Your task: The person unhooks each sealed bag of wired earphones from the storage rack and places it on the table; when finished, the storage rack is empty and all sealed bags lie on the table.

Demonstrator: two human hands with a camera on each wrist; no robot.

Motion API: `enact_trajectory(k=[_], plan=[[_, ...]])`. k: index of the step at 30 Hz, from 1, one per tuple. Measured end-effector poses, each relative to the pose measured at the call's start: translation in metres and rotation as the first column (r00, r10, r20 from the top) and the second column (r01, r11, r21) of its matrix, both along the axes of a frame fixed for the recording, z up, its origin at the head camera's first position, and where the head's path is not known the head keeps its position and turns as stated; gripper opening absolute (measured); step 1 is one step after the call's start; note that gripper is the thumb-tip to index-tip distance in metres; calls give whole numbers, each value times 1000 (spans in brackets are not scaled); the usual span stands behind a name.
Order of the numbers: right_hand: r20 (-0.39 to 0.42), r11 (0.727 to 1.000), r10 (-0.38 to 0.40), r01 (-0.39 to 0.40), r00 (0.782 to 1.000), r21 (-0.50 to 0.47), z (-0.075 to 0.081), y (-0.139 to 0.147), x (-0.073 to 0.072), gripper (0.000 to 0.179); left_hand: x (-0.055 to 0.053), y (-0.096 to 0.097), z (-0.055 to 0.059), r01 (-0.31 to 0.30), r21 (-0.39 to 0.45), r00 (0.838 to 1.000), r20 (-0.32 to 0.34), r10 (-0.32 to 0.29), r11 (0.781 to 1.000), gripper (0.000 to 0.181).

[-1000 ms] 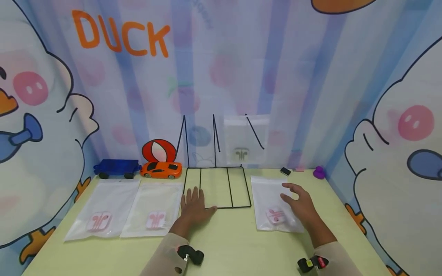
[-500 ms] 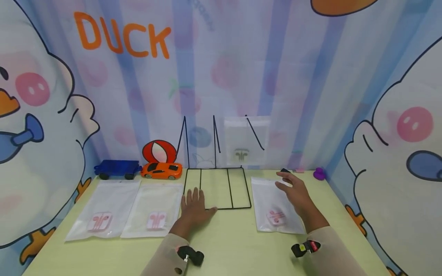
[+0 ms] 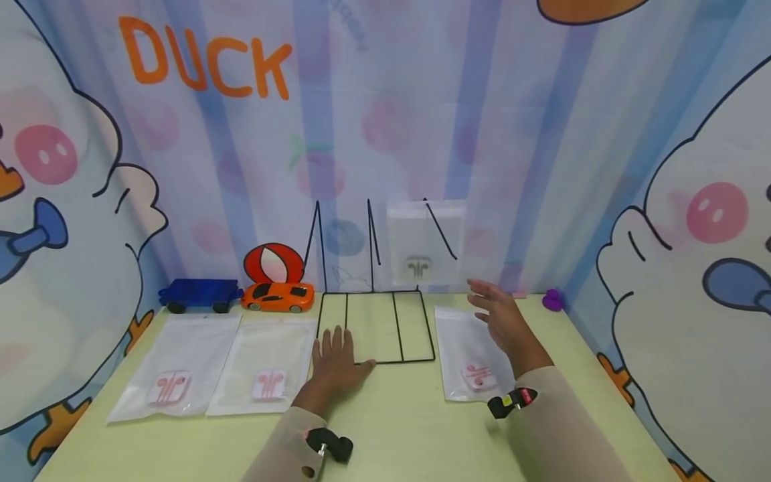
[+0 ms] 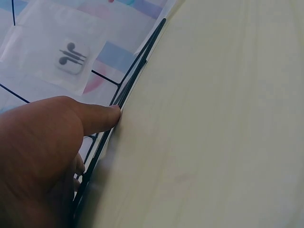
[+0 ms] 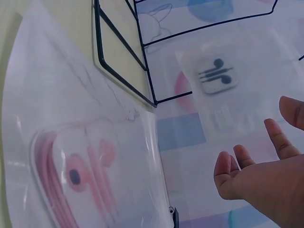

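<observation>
My left hand [image 3: 336, 365] lies spread over the front left part of a black wire display rack [image 3: 415, 361], its thumb [image 4: 102, 118] touching the front rail. From the rack's right prong hangs a frosted zip bag [image 3: 415, 231] with dark-printed earphones in a case. My right hand [image 3: 506, 328] is raised over another zip bag [image 3: 452, 341] lying right of the rack, fingers slightly bent and apart, holding nothing. That bag contains a pink earphone case [image 5: 71, 175]. In the right wrist view, the fingers are near the hanging bag.
Two more bags, a far left bag [image 3: 187, 348] and a second bag [image 3: 265, 355], lie left of the rack, each with pink earphones. Behind them stand a blue toy wagon [image 3: 201, 293] and an orange toy car [image 3: 278, 296]. A purple toy duck [image 3: 552, 300] sits at the back right.
My right hand has moved left and away from me, toward the hanging bag, now covering the small black item at the back. The left hand stays on the rack.
</observation>
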State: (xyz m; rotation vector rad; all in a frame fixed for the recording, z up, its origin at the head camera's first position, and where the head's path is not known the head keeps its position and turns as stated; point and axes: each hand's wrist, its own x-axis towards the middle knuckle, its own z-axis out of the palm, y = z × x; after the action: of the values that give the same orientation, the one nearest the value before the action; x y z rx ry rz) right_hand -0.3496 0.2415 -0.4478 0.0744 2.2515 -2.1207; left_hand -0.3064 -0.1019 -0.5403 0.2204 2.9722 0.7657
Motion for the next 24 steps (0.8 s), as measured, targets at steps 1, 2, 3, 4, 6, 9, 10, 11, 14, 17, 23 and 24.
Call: enact_trajectory(k=[1, 2, 3, 4, 6, 9, 10, 11, 14, 17, 23, 24], plan=[[9, 1000, -2, 2, 1000, -2, 0, -1, -2, 57, 0, 0, 0, 3, -2, 1000, -3, -3, 1000, 96], [12, 1000, 3, -3, 1000, -5, 1, -2, -3, 58, -1, 1, 0, 4, -5, 1000, -2, -4, 1000, 96], [11, 1000, 11, -11, 1000, -9, 1, -3, -5, 59, -1, 1, 0, 6, -5, 1000, -2, -6, 1000, 96], [13, 1000, 17, -16, 1000, -9, 1, -3, -6, 59, -1, 1, 0, 6, -7, 1000, 1, -6, 1000, 96], [3, 999, 37, -38, 999, 3, 2, -6, -9, 60, 0, 1, 0, 4, -8, 1000, 3, -4, 1000, 96], [-6, 998, 68, -68, 998, 16, 1, -8, -15, 61, 1, 1, 2, -3, 1, 1000, 9, 3, 1000, 96], [-8, 997, 76, -76, 997, 28, 0, -9, -17, 61, 1, 1, 3, -5, 0, 1000, 13, 5, 1000, 96], [-6, 996, 82, -81, 997, 36, 0, -10, -18, 62, 1, 1, 3, -7, 0, 1000, 16, 7, 1000, 96], [4, 994, 90, -90, 996, 56, -1, -11, -24, 63, 0, 1, 2, -11, -7, 1000, 25, 11, 1000, 96], [8, 993, 96, -96, 995, 74, 2, -10, -27, 64, -1, 1, 0, -9, -10, 1000, 22, 9, 1000, 96], [-18, 990, 116, -114, 993, 84, 9, -8, -32, 66, -2, 2, -1, 0, -11, 1000, 13, 0, 1000, 96], [-23, 990, 121, -119, 992, 82, 11, -8, -34, 66, -2, 2, 0, -1, -10, 1000, 14, 1, 1000, 96]])
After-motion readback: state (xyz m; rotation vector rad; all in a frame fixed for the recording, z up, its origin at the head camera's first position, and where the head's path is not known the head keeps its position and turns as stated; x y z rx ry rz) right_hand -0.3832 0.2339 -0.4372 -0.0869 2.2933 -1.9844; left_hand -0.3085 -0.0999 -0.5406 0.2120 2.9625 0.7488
